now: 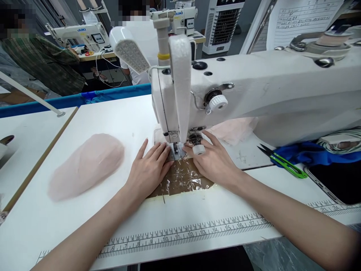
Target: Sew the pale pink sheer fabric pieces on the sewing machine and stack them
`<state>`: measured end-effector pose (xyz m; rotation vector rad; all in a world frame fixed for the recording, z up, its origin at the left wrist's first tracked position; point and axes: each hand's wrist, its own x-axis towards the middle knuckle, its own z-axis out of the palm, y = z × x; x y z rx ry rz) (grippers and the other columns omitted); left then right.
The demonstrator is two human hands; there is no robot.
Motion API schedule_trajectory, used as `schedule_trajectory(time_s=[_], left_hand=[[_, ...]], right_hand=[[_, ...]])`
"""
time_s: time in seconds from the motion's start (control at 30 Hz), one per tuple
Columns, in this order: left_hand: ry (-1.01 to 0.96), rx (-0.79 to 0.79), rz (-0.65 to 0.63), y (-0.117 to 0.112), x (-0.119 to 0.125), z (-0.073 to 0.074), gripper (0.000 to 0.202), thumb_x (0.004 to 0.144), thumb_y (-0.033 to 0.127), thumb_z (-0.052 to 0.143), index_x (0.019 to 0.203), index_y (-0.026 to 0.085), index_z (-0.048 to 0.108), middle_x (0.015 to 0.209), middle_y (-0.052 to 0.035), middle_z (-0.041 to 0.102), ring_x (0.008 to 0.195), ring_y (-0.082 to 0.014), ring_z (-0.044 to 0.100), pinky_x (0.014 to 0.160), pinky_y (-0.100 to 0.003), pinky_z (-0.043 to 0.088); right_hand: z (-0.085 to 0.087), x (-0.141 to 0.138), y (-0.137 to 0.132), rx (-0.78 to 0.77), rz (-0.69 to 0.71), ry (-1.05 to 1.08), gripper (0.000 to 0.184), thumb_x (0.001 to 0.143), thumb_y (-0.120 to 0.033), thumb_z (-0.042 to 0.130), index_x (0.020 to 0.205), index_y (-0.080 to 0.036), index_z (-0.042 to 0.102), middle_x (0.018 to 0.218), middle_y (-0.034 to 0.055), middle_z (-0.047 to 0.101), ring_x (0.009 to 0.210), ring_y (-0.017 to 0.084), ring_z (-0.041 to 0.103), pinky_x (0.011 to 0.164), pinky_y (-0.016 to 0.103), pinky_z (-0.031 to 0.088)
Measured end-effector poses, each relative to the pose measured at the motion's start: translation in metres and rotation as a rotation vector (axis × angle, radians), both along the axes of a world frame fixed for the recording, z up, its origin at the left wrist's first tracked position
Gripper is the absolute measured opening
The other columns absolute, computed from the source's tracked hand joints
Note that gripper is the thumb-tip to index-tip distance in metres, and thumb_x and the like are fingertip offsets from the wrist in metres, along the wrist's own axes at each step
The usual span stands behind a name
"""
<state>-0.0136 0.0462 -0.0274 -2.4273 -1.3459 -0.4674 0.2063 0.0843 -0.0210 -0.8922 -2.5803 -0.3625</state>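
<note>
Under the needle area of a white sewing machine, both my hands rest on either side of the presser foot. My left hand lies flat and open, its fingertips touching the left side of the clear plate by the foot. On the other side, my right hand is low on the work surface with its fingers stretched toward the foot; a white knob hides part of them. Between the hands is a shiny brown taped patch on the table. Any fabric under my fingers cannot be made out.
Sheer pink fabric lies to the left, and more pink fabric sits behind the right hand. Green thread snips, blue cloth and a phone are at right. A ruler strip runs along the front edge. Two people work beyond.
</note>
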Motion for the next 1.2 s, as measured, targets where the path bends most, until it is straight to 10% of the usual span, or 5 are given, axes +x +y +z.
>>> schedule_trajectory(time_s=[0.17,0.33,0.57,0.93,1.2], left_hand=[[0.074,0.016,-0.004,-0.022,0.012,0.013,0.036,0.094,0.037,0.05,0.111,0.009,0.064,0.089,-0.0121,0.07,0.08,-0.0244,0.068,0.084,-0.046,0.053],[-0.046,-0.142,-0.522,-0.043,0.018,0.028,0.028,0.097,0.017,0.039,0.12,0.014,0.056,0.097,-0.0054,0.07,0.079,-0.0137,0.066,0.063,-0.025,0.054],[-0.062,-0.323,-0.014,-0.017,-0.005,0.028,0.021,0.091,0.031,0.053,0.106,0.017,0.057,0.091,-0.0063,0.068,0.08,-0.0218,0.062,0.074,-0.04,0.05],[-0.904,-0.994,-0.017,-0.023,0.006,0.04,0.022,0.09,0.035,0.05,0.075,0.019,0.047,0.069,0.0026,0.053,0.059,-0.0102,0.045,0.053,-0.024,0.035],[-1.181,-1.171,-0.049,-0.019,0.009,0.028,0.021,0.086,0.037,0.061,0.087,0.017,0.053,0.077,0.0004,0.058,0.066,-0.011,0.055,0.063,-0.026,0.045]], right_hand=[[0.001,0.001,-0.001,0.024,0.014,0.051,0.03,0.082,-0.004,0.047,0.09,-0.019,0.071,0.087,0.0038,0.072,0.097,0.021,0.06,0.108,0.047,0.034],[0.003,0.001,-0.005,-0.039,0.078,0.155,0.03,0.086,-0.006,0.046,0.094,-0.019,0.072,0.084,0.0038,0.072,0.094,0.021,0.059,0.1,0.042,0.039],[0.005,-0.002,-0.014,-0.316,0.077,0.25,0.025,0.095,-0.032,0.049,0.096,-0.017,0.069,0.086,0.0052,0.071,0.081,0.02,0.061,0.078,0.035,0.042],[0.018,-0.005,-0.025,-1.112,0.166,0.543,0.022,0.084,-0.024,0.064,0.104,-0.021,0.055,0.088,0.0009,0.068,0.08,0.015,0.064,0.065,0.026,0.046],[0.016,-0.009,-0.028,-1.202,0.157,0.659,0.015,0.085,-0.022,0.062,0.099,-0.02,0.056,0.079,-0.001,0.07,0.073,0.013,0.064,0.063,0.025,0.046]])
